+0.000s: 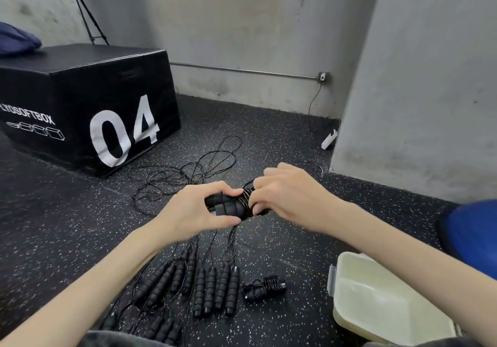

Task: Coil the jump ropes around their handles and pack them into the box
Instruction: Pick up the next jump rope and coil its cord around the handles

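Note:
My left hand grips a pair of black foam jump-rope handles held above the floor. My right hand pinches the thin black cord where it wraps around the handles' right end. Loose cord trails in loops on the floor beyond my hands. One finished coiled rope lies on the floor near me. Several uncoiled black handles lie in rows to its left. A pale open plastic box sits at the lower right, with nothing visible inside.
A large black soft box marked 04 stands at the left. A grey wall corner rises on the right. A blue object lies beside the plastic box. The floor is dark speckled rubber.

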